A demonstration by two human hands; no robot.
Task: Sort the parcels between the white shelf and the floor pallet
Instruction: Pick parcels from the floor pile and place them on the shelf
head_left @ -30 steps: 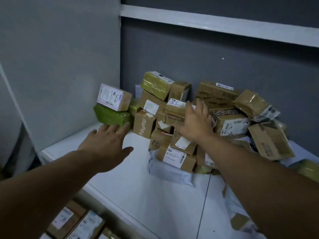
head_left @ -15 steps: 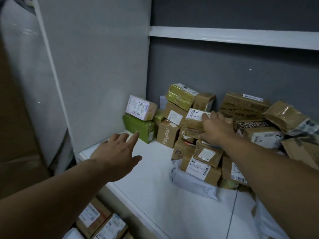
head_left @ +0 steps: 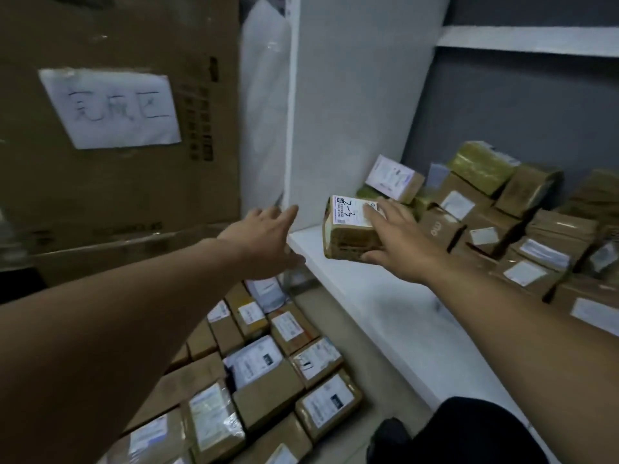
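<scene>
Off the pile (head_left: pixel 509 226) comes the labelled parcel (head_left: pixel 348 234), right hand (head_left: pixel 403 251) fingers wrapped over its top above the white shelf (head_left: pixel 385 306), left hand (head_left: pixel 264 241) stretched forward, fingers straight, holding nothing.

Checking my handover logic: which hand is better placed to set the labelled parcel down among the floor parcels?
Right, probably. The right hand grips the labelled parcel above the white shelf edge. The left hand is open and empty, though nearer the floor parcels.

Dim light, grey back wall (head_left: pixel 509 115), tall cardboard panel (head_left: pixel 127 202) with handwritten paper sign (head_left: pixel 110 108)
</scene>
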